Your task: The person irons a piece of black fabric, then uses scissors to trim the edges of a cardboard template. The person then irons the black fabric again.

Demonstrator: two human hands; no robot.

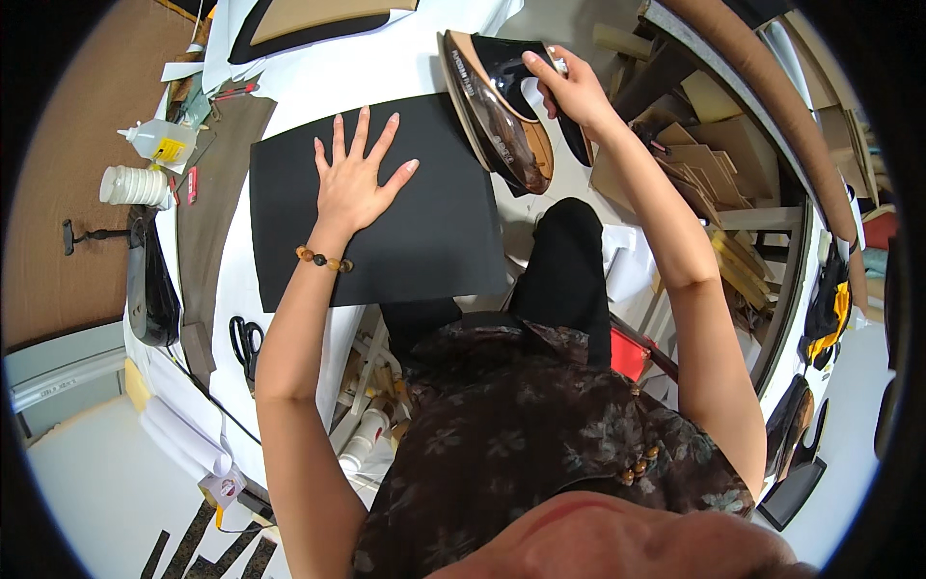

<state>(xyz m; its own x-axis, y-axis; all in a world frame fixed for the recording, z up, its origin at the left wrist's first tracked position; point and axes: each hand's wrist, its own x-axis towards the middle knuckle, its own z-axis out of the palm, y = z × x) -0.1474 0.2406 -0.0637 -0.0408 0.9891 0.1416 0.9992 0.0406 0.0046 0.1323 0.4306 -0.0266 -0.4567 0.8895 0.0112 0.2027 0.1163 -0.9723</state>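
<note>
A black rectangular sheet (415, 251) lies on the white-covered table, its near edge reaching my lap. Flat on its upper left part rests my left hand (359, 183), fingers spread and palm down, with a beaded bracelet at the wrist. My right hand (577, 95) is wrapped round the handle of a dark and copper-coloured clothes iron (516, 145). The iron is tipped on its side at the sheet's right edge, with its soleplate facing left toward the sheet. Whether it touches the sheet I cannot tell.
On the left are black scissors (246, 345), a clear squeeze bottle (159, 142), a white spool (133, 185) and a black device with a cord (152, 280). A tan-and-black panel (323, 21) lies at the far edge. Cardboard pieces (709, 164) fill a shelf on the right.
</note>
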